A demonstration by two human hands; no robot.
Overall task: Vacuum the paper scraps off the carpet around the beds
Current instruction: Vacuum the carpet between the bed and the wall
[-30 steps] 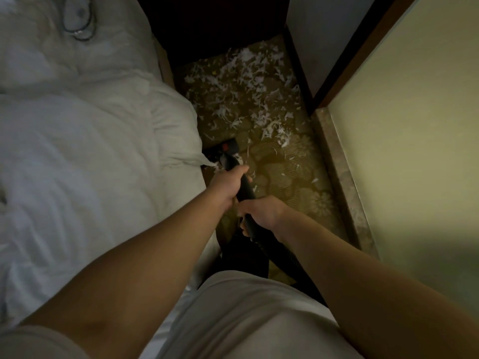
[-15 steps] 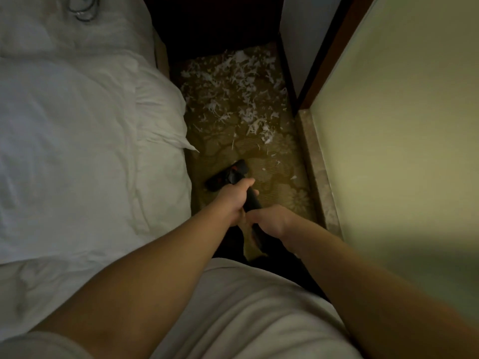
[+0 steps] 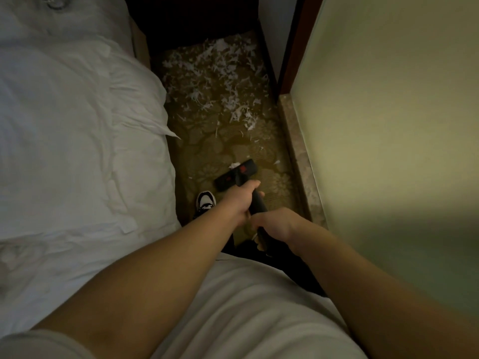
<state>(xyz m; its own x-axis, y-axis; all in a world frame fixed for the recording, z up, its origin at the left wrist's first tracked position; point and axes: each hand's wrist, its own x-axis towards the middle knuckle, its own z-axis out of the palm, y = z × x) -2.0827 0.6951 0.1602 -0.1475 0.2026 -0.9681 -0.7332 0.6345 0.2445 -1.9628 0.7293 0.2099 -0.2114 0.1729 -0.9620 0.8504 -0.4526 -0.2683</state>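
Well, both hands are on the wand [image 3: 258, 203]. The left hand [image 3: 242, 200] sits farther along it, fingers curled tight round the black tube just behind the head [image 3: 236, 174]. The right hand [image 3: 274, 224] grips the same tube nearer the body, closed in a fist with the knuckles up and the fingertips hidden underneath.

That head is a flat black bar with two red marks on top. It lies askew on the carpet [image 3: 207, 149], its right end farther off, and a small white clump touches its far edge. The carpet is olive-brown with a paler flower pattern.

The scraps [image 3: 220, 81] are white, torn and curled. They lie thick at the far end of the narrow aisle, well apart from the head, and thin out to a few stray slivers toward it. One lone bit lies near the head's right end.

A black-and-white shoe [image 3: 206, 202] stands on the carpet just left of the left wrist, beside the bed [image 3: 77, 125]. The bed fills the left side, its white cover soft and creased, one pointed corner hanging over the carpet's edge.

On the right a mottled, stone-like ledge [image 3: 298, 156] runs along the foot of a smooth pale wall [image 3: 388, 125]. A pale shirt [image 3: 246, 307] fills the near view.
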